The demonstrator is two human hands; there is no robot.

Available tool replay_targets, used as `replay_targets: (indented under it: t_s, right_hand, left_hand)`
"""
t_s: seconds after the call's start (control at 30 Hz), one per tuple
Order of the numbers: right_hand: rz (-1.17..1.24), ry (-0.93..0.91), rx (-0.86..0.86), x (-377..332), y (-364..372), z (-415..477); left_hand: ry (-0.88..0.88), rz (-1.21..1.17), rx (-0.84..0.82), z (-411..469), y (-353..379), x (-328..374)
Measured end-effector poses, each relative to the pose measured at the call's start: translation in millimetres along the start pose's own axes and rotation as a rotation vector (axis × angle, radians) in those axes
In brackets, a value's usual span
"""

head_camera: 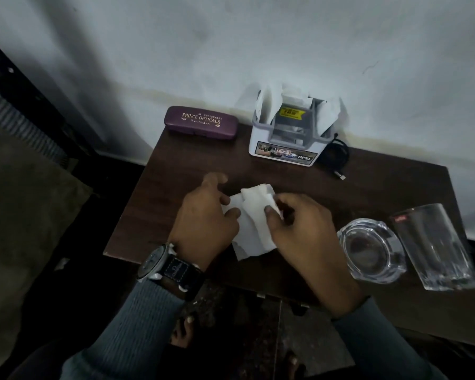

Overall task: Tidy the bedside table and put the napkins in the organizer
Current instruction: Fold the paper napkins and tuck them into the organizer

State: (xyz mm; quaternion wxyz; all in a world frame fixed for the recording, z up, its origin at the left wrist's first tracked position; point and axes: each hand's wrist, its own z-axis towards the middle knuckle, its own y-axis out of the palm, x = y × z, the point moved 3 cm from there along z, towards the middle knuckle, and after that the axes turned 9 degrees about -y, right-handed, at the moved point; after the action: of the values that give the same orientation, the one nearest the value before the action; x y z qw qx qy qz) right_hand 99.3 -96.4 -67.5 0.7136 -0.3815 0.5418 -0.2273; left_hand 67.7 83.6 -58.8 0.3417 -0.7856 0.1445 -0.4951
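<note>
**Both hands pinch a white napkin above the middle of the bedside table**

A person stands over a dark wooden bedside table [181, 165] that is set against a pale wall [231, 50]. A crumpled white napkin [254, 215] sits between the two hands, over the middle of the tabletop and towards its near edge.

The left hand [206, 218] grips the napkin's left edge, with thumb and a curled finger closed on the paper and the forefinger reaching forward, off the paper. The right hand [299, 229] holds the right edge: its thumb lies on top of the paper and its fingers are curled in behind it. Whether the lower part of the napkin touches the wood cannot be told.

The organizer [257, 141], a white box with a grey insert and a printed label on its front, stands at the back of the table, close to the wall and well apart from the hands. Several white napkins [269, 105] stick up out of it, beside a yellow-labelled packet.

Left of the organizer, a purple spectacle case [200, 122] with gold lettering lies closed along the back edge. Just right of the organizer lies a coiled black cable [337, 157], its plug end pointing towards the front. On the right side of the table stand a clear glass ashtray [372, 248] and, just beside it, a clear drinking glass [436, 248], upright.

The left wrist carries a wristwatch [162, 266] on a dark strap, and both forearms are in grey ribbed sleeves [137, 325].
</note>
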Motion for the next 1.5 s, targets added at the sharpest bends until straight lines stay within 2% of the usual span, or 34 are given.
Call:
replay_targets:
  t_s: [0.2, 0.4, 0.5, 0.6, 0.83, 1.0, 1.2, 1.5]
  right_hand:
    - [0.242, 0.187, -0.02, 27, -24, 7]
    - [0.554, 0.235, 0.198, 40, -78, 2]
    - [0.533, 0.222, 0.283, 41, -89, 0]
    - [0.521, 0.214, 0.361, 41, -90, -2]
    - [0.524, 0.171, 0.415, 47, -87, -9]
    - [0.542, 0.194, 0.412, 55, -83, -10]
    - [0.569, 0.176, 0.404, 62, -80, -9]
    - [0.605, 0.194, 0.367, 64, -72, -6]
  left_hand:
    - [-0.006, -0.063, 0.046, 2, -2, -1]
    - [0.003, -0.087, 0.08, 0, 3, 2]
    - [-0.006, -0.11, 0.082, -4, 10, 8]
    - [0.085, -0.063, 0.116, -11, 23, 22]
    - [0.11, 0.059, 0.129, -17, 58, 45]
    - [0.085, 0.115, 0.1, -18, 72, 48]
    - [0.072, 0.015, 0.015, -8, 68, 41]
    - [0.064, -0.089, 0.092, -10, 33, 24]
